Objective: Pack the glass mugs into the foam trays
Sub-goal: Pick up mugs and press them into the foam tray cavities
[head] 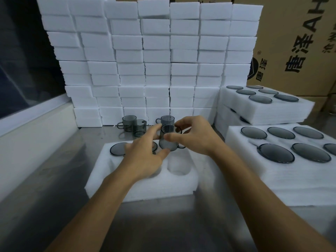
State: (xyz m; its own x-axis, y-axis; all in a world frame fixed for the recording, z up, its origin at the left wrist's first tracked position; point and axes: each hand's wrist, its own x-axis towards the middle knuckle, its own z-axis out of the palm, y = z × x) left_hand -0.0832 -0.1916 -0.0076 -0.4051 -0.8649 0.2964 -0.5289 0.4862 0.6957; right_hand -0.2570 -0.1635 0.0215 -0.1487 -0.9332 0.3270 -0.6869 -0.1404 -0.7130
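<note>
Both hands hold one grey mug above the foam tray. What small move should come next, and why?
Probably lower the mug, held by the left hand and right hand, into the back-right slot of the foam tray; it already hovers there, and the empty pocket stays free.

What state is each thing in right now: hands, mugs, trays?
Left hand: fingers on the held mug.
Right hand: pinches the held mug.
Held mug: upright, above the front tray.
Front tray: part filled, one front pocket clearly empty.
Loose mugs: upright on the table, unpacked.
Right trays: filled.
Foam blocks: stacked behind.
</note>
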